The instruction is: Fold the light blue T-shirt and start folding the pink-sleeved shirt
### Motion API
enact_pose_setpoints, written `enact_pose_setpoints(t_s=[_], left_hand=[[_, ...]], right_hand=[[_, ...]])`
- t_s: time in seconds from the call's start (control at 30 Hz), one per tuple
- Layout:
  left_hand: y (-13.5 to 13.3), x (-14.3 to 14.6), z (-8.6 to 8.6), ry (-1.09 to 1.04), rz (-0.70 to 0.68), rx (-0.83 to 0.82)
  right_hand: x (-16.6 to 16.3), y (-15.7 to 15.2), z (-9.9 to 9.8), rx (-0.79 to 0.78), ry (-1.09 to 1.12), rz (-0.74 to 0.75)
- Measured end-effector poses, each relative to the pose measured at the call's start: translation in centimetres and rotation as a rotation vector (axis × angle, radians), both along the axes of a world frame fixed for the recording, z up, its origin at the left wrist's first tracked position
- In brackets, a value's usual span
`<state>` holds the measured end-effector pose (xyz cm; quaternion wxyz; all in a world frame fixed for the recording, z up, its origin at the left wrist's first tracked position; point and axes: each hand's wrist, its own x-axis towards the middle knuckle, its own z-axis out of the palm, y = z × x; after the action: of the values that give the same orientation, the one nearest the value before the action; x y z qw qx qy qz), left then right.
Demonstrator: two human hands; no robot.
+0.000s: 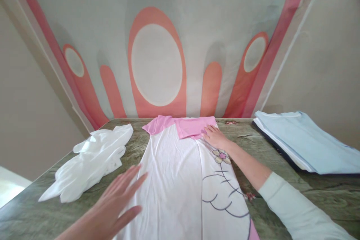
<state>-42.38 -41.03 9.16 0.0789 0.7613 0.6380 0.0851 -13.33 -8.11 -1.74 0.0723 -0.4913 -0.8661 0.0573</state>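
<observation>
A white garment (pixel 180 180) with pink sleeves and a drawn flower lies lengthwise down the middle of the table, partly folded in on itself. My right hand (pixel 215 137) lies flat and open on its far part, fingers on the pink folded sleeve (pixel 194 125). My left hand (pixel 118 204) is open with fingers spread, hovering at or just touching the garment's near left edge; contact is unclear.
A crumpled white cloth (pixel 90 161) lies on the left of the green-grey table (pixel 281 150). Folded light blue fabric (pixel 306 140) is stacked at the right. A grey hanging with orange and pink shapes (pixel 157 45) rises behind the table.
</observation>
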Motion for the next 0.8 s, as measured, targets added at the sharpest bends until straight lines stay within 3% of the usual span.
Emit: enact_pose_setpoints(t_s=[0.07, 0.13, 0.23, 0.3, 0.4, 0.6, 0.8], left_hand=[[3.5, 4.2, -0.3, 0.004, -0.118, -0.143], [6.3, 8.9, -1.0, -0.017, -0.305, -0.183], [8.2, 14.7, -3.0, -0.068, -0.576, -0.241], [8.4, 16.7, -4.4, -0.088, -0.642, -0.239], [8.4, 17.6, -5.5, -0.088, -0.641, -0.238], [7.6, 17.3, -5.3, -0.080, -0.633, -0.178], [5.0, 15.2, -4.9, -0.122, -0.676, -0.244]], right_hand=[[-0.3, -0.4, -0.4, -0.006, 0.000, 0.008], [-0.2, -0.4, -0.8, -0.012, -0.013, 0.007], [0.5, 0.1, -1.1, -0.036, -0.036, -0.004], [1.1, 0.6, -1.1, -0.041, -0.040, -0.012], [2.1, 1.5, -0.8, -0.040, -0.043, -0.027], [3.7, 1.9, 0.2, 0.007, -0.041, -0.016], [4.1, -1.1, 1.3, 0.113, 0.009, -0.079]])
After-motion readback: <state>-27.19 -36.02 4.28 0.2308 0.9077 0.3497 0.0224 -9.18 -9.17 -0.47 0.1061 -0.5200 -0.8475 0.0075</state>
